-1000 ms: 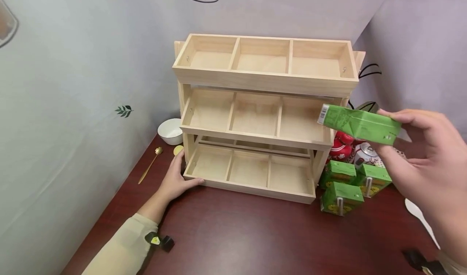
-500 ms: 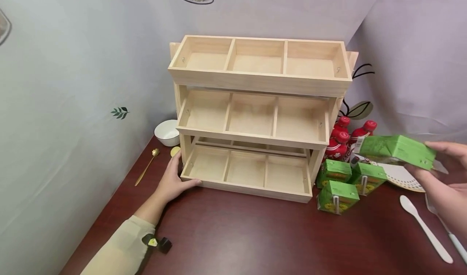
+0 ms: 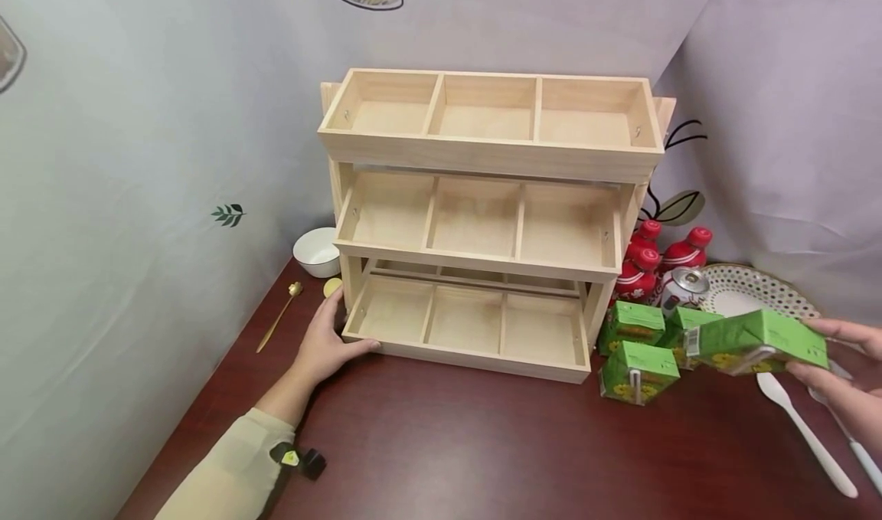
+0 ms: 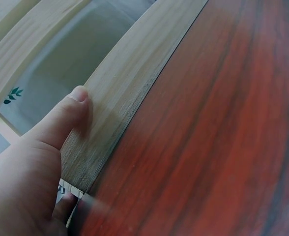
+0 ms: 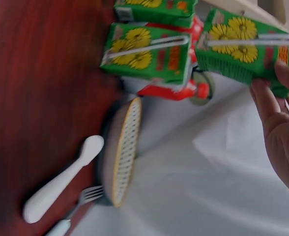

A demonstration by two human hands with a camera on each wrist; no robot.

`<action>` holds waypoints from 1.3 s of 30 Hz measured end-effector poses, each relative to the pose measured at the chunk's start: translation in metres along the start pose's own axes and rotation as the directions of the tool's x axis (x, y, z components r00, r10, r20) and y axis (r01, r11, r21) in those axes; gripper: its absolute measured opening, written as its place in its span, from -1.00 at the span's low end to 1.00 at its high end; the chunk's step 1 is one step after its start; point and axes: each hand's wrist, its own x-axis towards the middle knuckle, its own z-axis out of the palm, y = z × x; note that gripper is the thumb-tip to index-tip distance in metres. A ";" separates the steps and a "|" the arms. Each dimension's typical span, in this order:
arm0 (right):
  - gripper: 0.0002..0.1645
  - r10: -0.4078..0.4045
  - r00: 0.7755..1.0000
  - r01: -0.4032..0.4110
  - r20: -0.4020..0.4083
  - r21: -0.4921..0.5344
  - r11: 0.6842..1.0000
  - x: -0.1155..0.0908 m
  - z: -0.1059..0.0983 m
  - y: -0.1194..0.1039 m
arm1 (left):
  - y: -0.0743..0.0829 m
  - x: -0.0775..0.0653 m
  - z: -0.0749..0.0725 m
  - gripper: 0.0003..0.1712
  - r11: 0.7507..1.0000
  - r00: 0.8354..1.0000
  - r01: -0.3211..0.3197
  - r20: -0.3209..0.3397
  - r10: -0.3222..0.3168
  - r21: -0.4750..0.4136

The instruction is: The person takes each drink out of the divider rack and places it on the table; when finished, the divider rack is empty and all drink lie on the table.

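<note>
A wooden three-tier rack [image 3: 468, 253], each tier split into three compartments, stands against the back cloth. My left hand [image 3: 334, 341] holds the rack's lower left corner; in the left wrist view its thumb lies on the front board [image 4: 122, 83] of the bottom tier. At the right, my right hand [image 3: 850, 363] pinches one end of a green drink carton [image 3: 758, 342], tilted and raised. The right wrist view shows the straw along this carton [image 5: 245, 44] and yellow flowers on it. Green cartons [image 3: 639, 372] stand upright beside the rack's right foot, one partly hidden behind the held carton.
Behind the cartons are red bottles [image 3: 637, 275] and a silver-topped can [image 3: 685, 286]. A dotted plate [image 3: 775, 290] lies farther right, with a white spoon [image 3: 806, 436] and a fork [image 5: 90, 195] nearer. Left of the rack are a white bowl [image 3: 318, 252] and a gold spoon [image 3: 279, 317].
My right hand has moved right and down with the carton, turning its straw side to the front. My left hand stays on the rack's corner. The head view has shifted slightly.
</note>
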 end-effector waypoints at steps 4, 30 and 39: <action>-0.27 0.005 0.990 -0.006 0.139 0.011 1.000 -0.005 -0.010 0.009 | 0.012 0.000 -0.002 0.28 1.000 1.000 -0.001 0.009 0.001 -0.003; -0.39 0.331 0.893 -0.053 0.303 -0.661 0.748 -0.015 -0.013 0.043 | -0.023 -0.006 -0.001 0.37 0.992 0.999 0.034 -0.001 -0.035 0.118; -0.37 0.373 0.887 -0.131 0.272 -0.627 0.768 -0.014 -0.007 0.035 | -0.011 -0.018 -0.003 0.30 0.975 0.998 0.060 -0.028 -0.055 0.212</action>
